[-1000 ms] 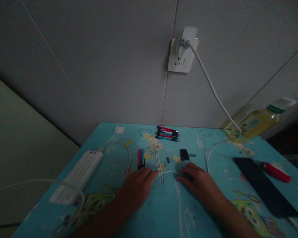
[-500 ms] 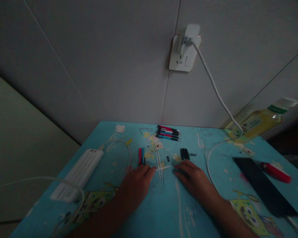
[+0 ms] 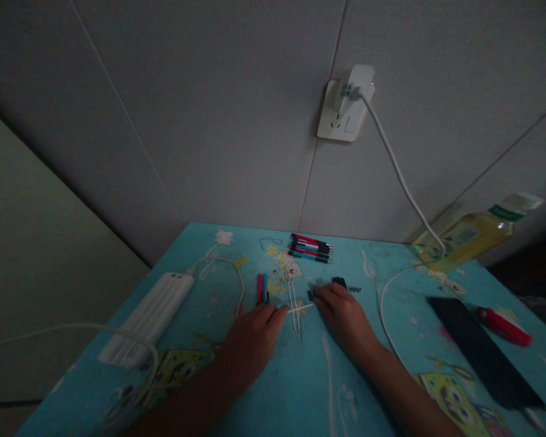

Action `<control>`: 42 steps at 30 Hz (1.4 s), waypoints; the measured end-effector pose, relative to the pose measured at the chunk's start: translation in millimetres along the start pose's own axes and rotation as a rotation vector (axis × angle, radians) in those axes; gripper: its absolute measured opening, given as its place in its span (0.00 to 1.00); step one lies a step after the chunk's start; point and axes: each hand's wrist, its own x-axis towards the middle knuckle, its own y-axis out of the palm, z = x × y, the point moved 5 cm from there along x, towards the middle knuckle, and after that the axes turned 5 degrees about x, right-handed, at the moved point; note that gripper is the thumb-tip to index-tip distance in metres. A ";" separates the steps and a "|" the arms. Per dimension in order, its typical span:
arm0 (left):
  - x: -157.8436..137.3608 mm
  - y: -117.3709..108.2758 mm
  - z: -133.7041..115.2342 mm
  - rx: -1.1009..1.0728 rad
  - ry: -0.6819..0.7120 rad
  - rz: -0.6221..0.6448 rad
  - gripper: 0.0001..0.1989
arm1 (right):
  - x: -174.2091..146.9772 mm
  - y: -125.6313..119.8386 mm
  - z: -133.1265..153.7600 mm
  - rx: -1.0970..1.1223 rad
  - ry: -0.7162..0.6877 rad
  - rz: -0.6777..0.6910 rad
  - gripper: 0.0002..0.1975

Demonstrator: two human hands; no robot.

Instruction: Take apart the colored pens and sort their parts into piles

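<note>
Between the thumb and fingers of my left hand [image 3: 255, 331] is a thin white pen refill [image 3: 301, 308], its tip pointing right. Two more refills [image 3: 293, 297] lie side by side under and beyond it. My right hand [image 3: 343, 312] has its fingertips closed at a small black pen part [image 3: 310, 295] on the table. Red [image 3: 259, 285] and blue [image 3: 264, 285] pen barrels lie just beyond my left hand. Black pen pieces [image 3: 340, 281], partly covered by my right hand, rest near small dark springs [image 3: 355, 289].
Several click pens [image 3: 310, 247] lie in a row near the wall. A white power strip [image 3: 150, 315] is at left. To the right are a white cable [image 3: 382, 303], a dark flat device [image 3: 482, 349], a red object [image 3: 503, 326] and a yellow liquid bottle [image 3: 471, 237].
My right hand has moved slightly left and forward, its fingertips reaching the small black part and covering some black pieces. My left hand keeps holding the refill. The view has shifted a little.
</note>
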 end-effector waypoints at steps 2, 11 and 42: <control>-0.3 1.0 0.4 -0.014 -0.007 -0.009 0.19 | -1.8 -4.3 1.8 0.023 -0.013 -0.016 0.13; -1.5 1.3 -4.2 -0.169 -0.018 -0.088 0.15 | -35.3 -12.3 52.5 -0.002 -0.441 0.013 0.22; 6.9 2.6 -25.0 0.086 0.056 0.027 0.13 | -9.8 7.0 31.9 -0.172 -0.216 0.060 0.19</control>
